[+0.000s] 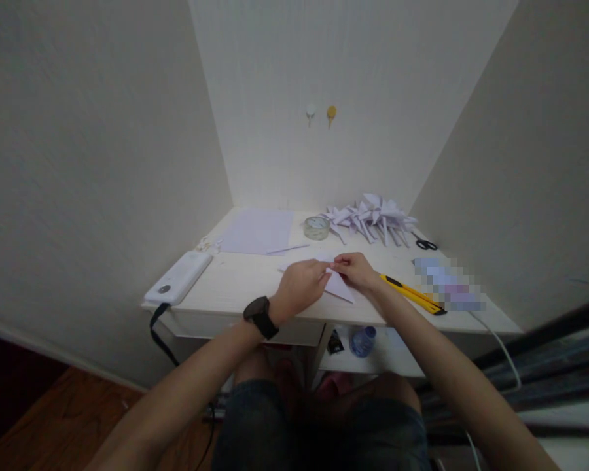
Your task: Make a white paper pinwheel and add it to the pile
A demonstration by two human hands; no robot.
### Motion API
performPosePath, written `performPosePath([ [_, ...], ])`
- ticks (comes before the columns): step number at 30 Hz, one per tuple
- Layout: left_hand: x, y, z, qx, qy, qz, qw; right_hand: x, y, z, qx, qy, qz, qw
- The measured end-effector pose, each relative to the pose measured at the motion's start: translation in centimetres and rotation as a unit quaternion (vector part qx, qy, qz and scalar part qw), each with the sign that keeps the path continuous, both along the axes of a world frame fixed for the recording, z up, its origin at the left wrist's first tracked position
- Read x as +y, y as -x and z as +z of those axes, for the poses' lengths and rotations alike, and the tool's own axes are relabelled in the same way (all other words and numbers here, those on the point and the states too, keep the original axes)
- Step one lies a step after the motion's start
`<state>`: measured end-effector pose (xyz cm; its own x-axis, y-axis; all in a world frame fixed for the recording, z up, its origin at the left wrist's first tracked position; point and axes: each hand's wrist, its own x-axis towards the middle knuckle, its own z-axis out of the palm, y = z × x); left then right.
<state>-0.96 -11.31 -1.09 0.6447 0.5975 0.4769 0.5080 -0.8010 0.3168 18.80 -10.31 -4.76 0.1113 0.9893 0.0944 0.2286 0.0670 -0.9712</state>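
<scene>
Both my hands meet over the middle of a white desk (240, 275). A folded piece of white paper (340, 288) lies under them, with one pointed corner toward me. My left hand (304, 286), below a black wristwatch, has its thumb and fingers pressed together on the paper's upper part. My right hand (355, 269) pinches the paper close to the left fingertips. The fingers partly cover the paper, so its full shape is hidden. To the right of my right hand rests a yellow utility knife (412, 294).
Behind are white paper sheets (258, 229), a clear tape roll (317, 227) and a pile of folded paper pieces (373, 216). Black-handled scissors (426, 244) and a pixelated item (446, 284) lie right. A corded white device (179, 278) sits left. A bottle (363, 341) stands on the shelf below.
</scene>
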Motion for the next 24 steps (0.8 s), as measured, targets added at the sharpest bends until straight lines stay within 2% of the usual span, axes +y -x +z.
performPosePath([
  [2,2.0,0.0,0.3,0.015,-0.057,0.033,0.998,0.6,-0.2,-0.2,-0.068,-0.015,0.016,0.997],
  [3,3.1,-0.1,0.3,0.019,-0.051,0.051,0.997,0.9,-0.2,-0.3,-0.097,-0.028,0.017,0.995],
  [4,4.2,-0.1,0.0,0.023,-0.021,0.064,0.997,1.1,-0.3,-0.4,-0.118,-0.043,0.015,0.992],
  [6,6.1,-0.2,-0.7,0.012,0.101,0.061,0.993,1.3,-0.4,-0.6,-0.143,-0.065,0.004,0.988],
  [9,7.9,-0.2,-2.0,-0.071,0.23,0.054,0.969,1.2,-0.5,-0.8,-0.135,-0.079,-0.022,0.988],
  [13,8.7,0.1,-3.1,-0.167,0.286,0.06,0.942,0.3,-0.8,-0.7,-0.066,-0.068,-0.021,0.995],
  [17,9.0,0.5,-3.5,-0.21,0.309,0.056,0.926,-0.6,-1.3,-0.4,-0.064,-0.06,-0.03,0.996],
  [24,8.6,0.5,-3.0,-0.197,0.285,0.055,0.936,-0.8,-1.4,-1.1,-0.109,-0.07,-0.081,0.988],
])
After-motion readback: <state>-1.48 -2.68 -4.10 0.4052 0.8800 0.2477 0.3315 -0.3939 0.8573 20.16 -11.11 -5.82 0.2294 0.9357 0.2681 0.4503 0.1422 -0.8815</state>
